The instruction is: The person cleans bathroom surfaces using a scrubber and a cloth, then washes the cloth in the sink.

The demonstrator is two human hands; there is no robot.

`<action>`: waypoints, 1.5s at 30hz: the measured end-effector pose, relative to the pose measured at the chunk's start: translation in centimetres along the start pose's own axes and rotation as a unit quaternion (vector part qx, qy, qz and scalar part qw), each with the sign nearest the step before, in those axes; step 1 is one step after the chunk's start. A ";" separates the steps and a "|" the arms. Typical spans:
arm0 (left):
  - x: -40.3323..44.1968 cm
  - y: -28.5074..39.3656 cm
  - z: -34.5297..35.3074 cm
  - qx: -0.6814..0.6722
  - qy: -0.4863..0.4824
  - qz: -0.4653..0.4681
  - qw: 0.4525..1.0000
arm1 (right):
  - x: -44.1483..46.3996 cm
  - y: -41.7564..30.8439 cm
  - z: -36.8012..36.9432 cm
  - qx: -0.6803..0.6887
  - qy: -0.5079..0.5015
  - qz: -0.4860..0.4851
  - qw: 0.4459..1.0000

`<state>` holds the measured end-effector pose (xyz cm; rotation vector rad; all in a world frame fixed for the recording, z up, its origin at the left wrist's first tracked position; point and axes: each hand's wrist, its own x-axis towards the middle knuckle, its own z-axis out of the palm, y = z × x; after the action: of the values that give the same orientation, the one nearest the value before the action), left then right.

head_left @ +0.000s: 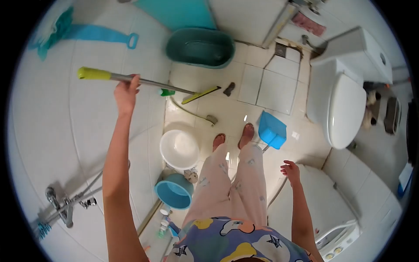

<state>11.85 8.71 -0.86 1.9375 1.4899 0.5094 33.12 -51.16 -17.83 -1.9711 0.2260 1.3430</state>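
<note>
My left hand [127, 89] is closed round the metal pole of a floor squeegee [161, 84], just below its yellow-green grip. The squeegee slants across the left side, and its yellow-green blade with a dark edge is down by the floor tiles. Close to the blade are a dark scrap [229, 89], a green-capped item [166, 92] and a long-handled brush [211, 119]. My right hand [291, 172] hangs over the edge of a white washing machine [312, 196], fingers apart, holding nothing. A blue dustpan [273, 130] stands on the floor ahead of that hand.
Along the left wall are a white basin [179, 149], a blue bucket [174, 191] and several bottles. A dark green tub [200, 47] lies at the far wall. The toilet [347, 111] is at right. A shower tap [66, 211] juts out at lower left.
</note>
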 end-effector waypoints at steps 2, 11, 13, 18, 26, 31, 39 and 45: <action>1.6 -1.1 -0.8 -0.024 0.036 0.021 0.999 | -2.7 3.1 -0.3 0.023 0.039 0.048 0.998; 12.4 -9.1 -3.0 -0.104 0.030 -0.016 0.994 | -8.7 16.1 8.3 0.110 0.068 0.130 0.983; 12.9 -11.6 -2.5 -0.133 0.048 -0.037 0.989 | -9.2 16.0 11.1 0.107 0.053 0.140 0.983; 4.4 -16.9 3.4 -0.154 -0.107 -0.098 0.977 | -6.8 21.4 16.3 0.185 0.020 0.098 0.978; -25.4 -24.4 16.4 0.030 -0.351 -0.151 0.924 | 2.1 31.3 19.3 0.007 0.095 0.035 0.995; -39.3 -29.6 19.9 -0.034 -0.377 -0.135 0.916 | 9.1 36.0 19.5 -0.123 0.089 -0.005 0.988; -44.8 -36.3 18.3 -0.074 -0.267 -0.334 0.901 | 15.1 40.0 21.6 -0.145 0.075 -0.021 0.986; -44.0 -42.4 17.6 -0.040 -0.212 -0.329 0.919 | 17.1 40.9 21.6 -0.050 0.074 0.035 0.995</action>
<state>-19.53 -31.02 -39.43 1.2522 1.6597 -0.1434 3.64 -62.29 -55.74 -2.1676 0.3051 1.2742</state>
